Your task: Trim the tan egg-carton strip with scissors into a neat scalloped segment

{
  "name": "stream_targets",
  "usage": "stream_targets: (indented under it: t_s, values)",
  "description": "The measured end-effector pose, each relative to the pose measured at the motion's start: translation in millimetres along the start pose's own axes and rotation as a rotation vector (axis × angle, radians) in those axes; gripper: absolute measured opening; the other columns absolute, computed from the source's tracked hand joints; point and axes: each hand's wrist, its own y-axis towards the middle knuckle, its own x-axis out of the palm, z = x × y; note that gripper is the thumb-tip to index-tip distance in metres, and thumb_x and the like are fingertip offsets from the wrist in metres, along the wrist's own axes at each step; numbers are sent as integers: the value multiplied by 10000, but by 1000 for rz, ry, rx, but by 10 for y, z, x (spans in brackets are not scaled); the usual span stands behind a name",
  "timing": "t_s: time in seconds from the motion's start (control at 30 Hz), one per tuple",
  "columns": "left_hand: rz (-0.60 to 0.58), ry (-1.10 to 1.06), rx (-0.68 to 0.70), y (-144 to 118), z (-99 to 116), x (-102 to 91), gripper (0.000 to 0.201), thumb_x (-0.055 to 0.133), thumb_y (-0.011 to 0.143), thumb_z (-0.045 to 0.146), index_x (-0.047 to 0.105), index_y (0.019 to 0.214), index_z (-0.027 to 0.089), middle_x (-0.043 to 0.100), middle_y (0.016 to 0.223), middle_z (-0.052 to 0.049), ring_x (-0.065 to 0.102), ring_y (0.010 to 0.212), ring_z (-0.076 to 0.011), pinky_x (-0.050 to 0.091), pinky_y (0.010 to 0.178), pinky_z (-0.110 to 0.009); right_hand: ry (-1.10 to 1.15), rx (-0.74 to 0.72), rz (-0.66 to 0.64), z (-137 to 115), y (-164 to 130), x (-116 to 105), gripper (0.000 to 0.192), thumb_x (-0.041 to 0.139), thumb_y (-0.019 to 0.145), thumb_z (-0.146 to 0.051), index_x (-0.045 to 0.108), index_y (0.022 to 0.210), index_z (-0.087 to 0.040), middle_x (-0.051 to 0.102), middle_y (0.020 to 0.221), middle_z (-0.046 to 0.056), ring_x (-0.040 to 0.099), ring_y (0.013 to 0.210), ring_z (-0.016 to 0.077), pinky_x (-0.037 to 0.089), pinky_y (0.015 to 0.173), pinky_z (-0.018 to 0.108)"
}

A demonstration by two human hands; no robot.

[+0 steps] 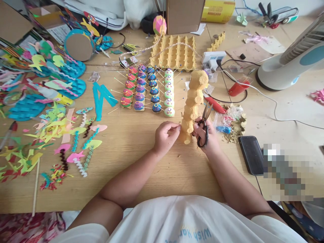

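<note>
Light wooden desk (141,158), evenly lit. White electric fan (291,64) at its far right. Patterned red fabric (27,227) lower left.

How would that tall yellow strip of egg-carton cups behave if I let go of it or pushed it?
The yellow moulded-pulp strip of egg-carton cups stands on end, narrow for its height, so it would probably tip once the left hand lets go. Thin pulp looks light and fairly stiff, though a hard push might crease it. The right hand holds black scissors against it.
</note>
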Motion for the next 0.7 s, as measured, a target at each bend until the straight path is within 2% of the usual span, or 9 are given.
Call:
stream_targets:
  t_s: [0.1, 0.23, 0.33, 0.4, 0.47, 0.57, 0.63, 0.7]
  values:
    - [24, 21, -3, 6, 5, -3, 109, 703, 942, 278, 728, 866, 204, 741, 840, -38, 669, 779, -157, 543, 732, -289, 27, -18, 15, 2, 5, -5, 397, 927, 712, -409, 641, 957, -283, 516, 772, -70, 450, 596, 76, 416, 560, 238]
    - [-23, 13, 24, 10, 21, -8, 167, 678, 957, 269, 681, 803, 204, 699, 796, -24, 643, 769, -152, 526, 727, -280, 172, -16, -8, -36, 40, -29, 401, 922, 712, -398, 629, 962, -288, 483, 752, -71, 409, 583, 73, 397, 533, 222]
    - [-34, -27, 56, 16, 44, -11, 73, 696, 947, 258, 705, 899, 203, 713, 901, -43, 646, 833, -161, 528, 750, -281, 233, 0, -44, -82, 77, -46, 415, 925, 699, -399, 618, 953, -284, 471, 720, -76, 372, 553, 68, 379, 505, 214]
    - [-35, -67, 41, 25, 62, -16, 85, 693, 960, 282, 735, 960, 208, 728, 958, -56, 660, 891, -173, 529, 786, -288, 258, 20, -64, -97, 92, -52, 426, 934, 689, -389, 613, 944, -277, 475, 704, -79, 357, 538, 63, 367, 490, 207]
    - [-58, -134, -22, 34, 72, -22, 168, 657, 995, 335, 769, 959, 216, 739, 971, -61, 674, 955, -186, 521, 858, -304, 285, 52, -87, -85, 95, -58, 427, 943, 688, -362, 612, 941, -269, 478, 695, -84, 353, 528, 51, 361, 491, 192]
    - [-120, -329, -219, 38, 51, -13, 264, 657, 995, 445, 804, 1034, 230, 765, 1077, -72, 681, 1067, -211, 502, 934, -317, 282, 104, -131, -20, 81, -82, 401, 932, 721, -345, 628, 971, -263, 491, 710, -83, 372, 531, 44, 370, 501, 184]
    - [-148, -464, -347, 31, 18, 7, 312, 702, 954, 509, 811, 1027, 226, 775, 1081, -67, 682, 1053, -213, 497, 927, -311, 253, 122, -155, 33, 70, -105, 377, 913, 755, -350, 638, 997, -264, 505, 730, -74, 398, 545, 50, 375, 504, 186]
    - [-160, -557, -418, 21, -12, 29, 330, 742, 918, 533, 807, 943, 210, 768, 985, -47, 670, 967, -194, 490, 895, -299, 238, 135, -166, 72, 62, -123, 354, 898, 779, -343, 643, 1011, -265, 518, 746, -69, 414, 554, 51, 375, 506, 183]
